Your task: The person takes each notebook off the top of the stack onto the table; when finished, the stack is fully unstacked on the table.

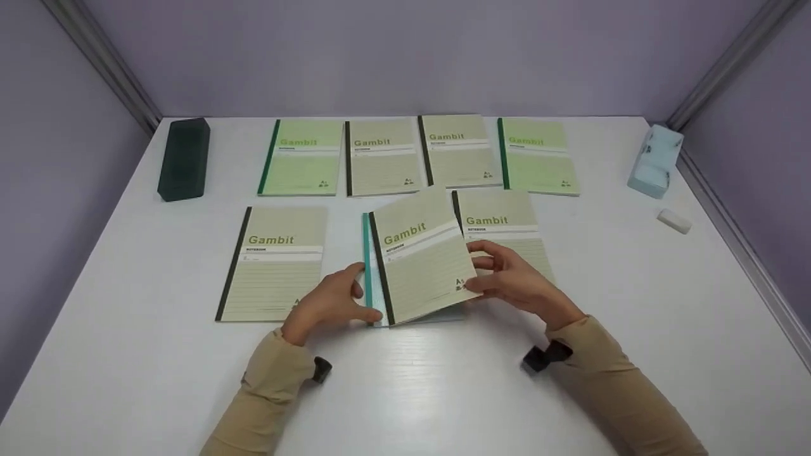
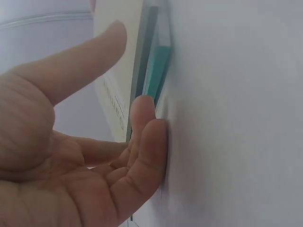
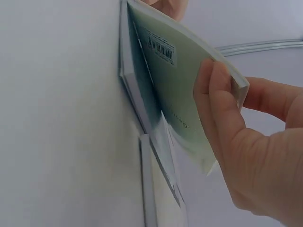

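Note:
A tan Gambit notebook with a dark spine (image 1: 424, 253) is tilted up at its right side. My right hand (image 1: 516, 278) pinches its right edge between thumb and fingers; its back cover with a barcode (image 3: 163, 49) shows in the right wrist view. Beneath lies a notebook with a teal spine (image 1: 367, 272), its cover mostly hidden. My left hand (image 1: 332, 297) is at the left edge of these two, thumb and fingers spread apart, fingertips beside the teal spine. Another tan notebook (image 1: 275, 272) lies left of that hand, and one more (image 1: 507, 221) lies partly behind my right hand.
Along the back lie two green notebooks (image 1: 304, 171) and two tan ones (image 1: 383, 171). A dark green box (image 1: 184, 158) stands at the back left. At the back right are a light blue block (image 1: 656, 161) and a white eraser-like piece (image 1: 674, 221).

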A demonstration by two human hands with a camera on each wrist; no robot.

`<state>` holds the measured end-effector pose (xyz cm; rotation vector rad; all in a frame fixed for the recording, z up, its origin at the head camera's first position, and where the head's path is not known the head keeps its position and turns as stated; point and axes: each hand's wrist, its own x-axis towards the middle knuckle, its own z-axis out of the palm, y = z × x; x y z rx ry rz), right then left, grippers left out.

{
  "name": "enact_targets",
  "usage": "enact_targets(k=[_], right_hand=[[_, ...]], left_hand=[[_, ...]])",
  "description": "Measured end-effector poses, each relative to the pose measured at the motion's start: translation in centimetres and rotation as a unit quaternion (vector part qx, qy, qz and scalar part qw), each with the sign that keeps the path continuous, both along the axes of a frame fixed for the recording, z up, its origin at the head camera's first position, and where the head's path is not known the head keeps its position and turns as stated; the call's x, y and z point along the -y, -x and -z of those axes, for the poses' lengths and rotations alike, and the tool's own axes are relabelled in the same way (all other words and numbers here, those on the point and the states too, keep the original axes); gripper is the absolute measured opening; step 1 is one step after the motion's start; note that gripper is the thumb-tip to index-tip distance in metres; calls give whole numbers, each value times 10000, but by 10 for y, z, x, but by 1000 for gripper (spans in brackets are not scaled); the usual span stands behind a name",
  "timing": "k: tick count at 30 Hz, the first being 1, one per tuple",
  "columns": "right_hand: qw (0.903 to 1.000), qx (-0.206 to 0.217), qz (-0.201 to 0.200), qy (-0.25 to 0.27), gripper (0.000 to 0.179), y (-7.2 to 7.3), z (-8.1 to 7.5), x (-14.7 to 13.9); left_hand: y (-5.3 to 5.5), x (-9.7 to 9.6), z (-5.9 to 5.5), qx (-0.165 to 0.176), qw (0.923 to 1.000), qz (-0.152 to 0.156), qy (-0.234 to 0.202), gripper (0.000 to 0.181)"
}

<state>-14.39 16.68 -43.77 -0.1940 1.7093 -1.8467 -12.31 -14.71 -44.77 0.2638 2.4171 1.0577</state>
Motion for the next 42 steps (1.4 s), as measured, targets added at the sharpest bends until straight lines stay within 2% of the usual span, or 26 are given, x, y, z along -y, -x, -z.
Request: enact_targets(k=[7, 15, 20, 29, 37, 42], right_hand=[[9988, -10, 417, 260, 61, 8, -20, -24], [9948, -547, 645, 570, 60, 16, -41, -60], [9902, -764, 912, 728, 57, 16, -50, -85], [9842, -836, 1150, 1052, 53, 9, -49, -142], [9835, -813, 1119, 1164, 51, -3, -43, -194], [9838, -645, 1030, 1321, 52, -11, -34, -222]], left_hand=[[0, -1, 2, 37, 9999, -97, 64, 80], [-2, 0, 3, -45, 9999, -130, -19, 74], [-2, -1, 4, -17, 9999, -160, 13, 75], [-2, -3, 2, -37, 9998, -207, 12, 74], [-3, -4, 1, -15, 9997, -250, 8, 75], [-3, -4, 3, -73, 9997, -237, 52, 78]])
